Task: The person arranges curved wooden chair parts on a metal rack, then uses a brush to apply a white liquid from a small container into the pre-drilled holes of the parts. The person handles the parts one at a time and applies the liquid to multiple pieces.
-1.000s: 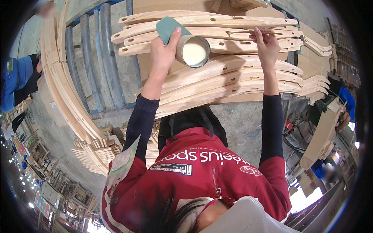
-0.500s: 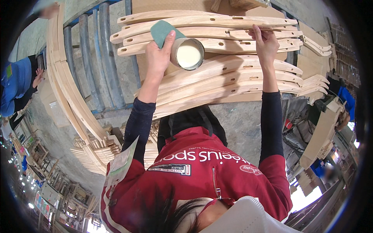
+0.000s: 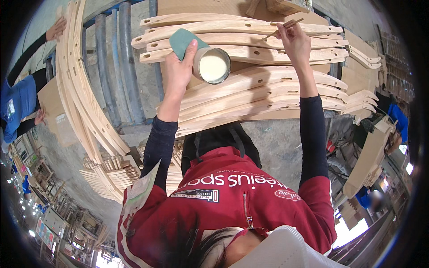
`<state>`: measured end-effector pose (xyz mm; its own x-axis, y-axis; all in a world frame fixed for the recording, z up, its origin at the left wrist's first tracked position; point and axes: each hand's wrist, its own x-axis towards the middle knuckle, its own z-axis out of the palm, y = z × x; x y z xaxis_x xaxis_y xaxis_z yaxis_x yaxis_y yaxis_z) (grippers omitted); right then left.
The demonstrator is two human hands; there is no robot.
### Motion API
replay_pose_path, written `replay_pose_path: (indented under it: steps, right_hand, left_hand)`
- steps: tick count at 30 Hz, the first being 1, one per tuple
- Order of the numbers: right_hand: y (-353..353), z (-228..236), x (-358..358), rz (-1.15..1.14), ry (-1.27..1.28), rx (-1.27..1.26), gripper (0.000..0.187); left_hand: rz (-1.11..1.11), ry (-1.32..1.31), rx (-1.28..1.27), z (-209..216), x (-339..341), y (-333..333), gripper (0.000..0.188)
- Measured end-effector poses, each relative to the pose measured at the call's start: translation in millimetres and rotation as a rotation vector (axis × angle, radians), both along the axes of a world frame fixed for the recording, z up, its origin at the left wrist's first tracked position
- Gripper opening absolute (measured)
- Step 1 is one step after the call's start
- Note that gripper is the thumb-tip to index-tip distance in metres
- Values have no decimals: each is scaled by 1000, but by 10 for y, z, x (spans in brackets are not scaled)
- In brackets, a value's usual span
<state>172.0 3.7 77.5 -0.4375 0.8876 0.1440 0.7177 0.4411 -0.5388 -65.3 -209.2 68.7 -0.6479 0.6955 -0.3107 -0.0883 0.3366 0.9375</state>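
My left hand (image 3: 178,73) is closed round a cup (image 3: 195,66) of creamy white liquid, its round mouth facing up. A flat green piece (image 3: 185,40) with a rounded end sticks out beside the thumb; whether it is joined to the cup I cannot tell. My right hand (image 3: 296,47) pinches a thin brown stick (image 3: 269,36), tilted above the upper curved wooden slats (image 3: 205,41). The stick's lower tip is near one slat's slot; whether it touches I cannot tell. Below both hands lie more curved slats (image 3: 237,100), side by side.
Cardboard (image 3: 196,6) lies under the slats on a roller conveyor (image 3: 130,67). Long curved wooden pieces (image 3: 78,85) stand at the left, beside a person in blue (image 3: 22,100) with hands near them. Shorter slat ends (image 3: 359,99) jut out at the right.
My right hand has moved slightly left, and the stick now shows clearly in its fingers. The cup has shifted a little left and down. The person at the left has reached toward the long pieces.
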Motion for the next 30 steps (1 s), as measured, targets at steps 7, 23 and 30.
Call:
replay_pose_path:
  steps: [7, 23, 30]
  right_hand:
    - [29, 118, -12, -6, -80, -24, 30]
    - [-896, 966, -27, 128, 679, -562, 15]
    - [-1155, 891, -208, 205, 655, -577, 14]
  left_hand:
    - [25, 58, -26, -7, -52, -56, 48]
    - [28, 124, 163, 106, -143, 148, 46]
    - [-35, 100, 142, 418, -113, 189, 43]
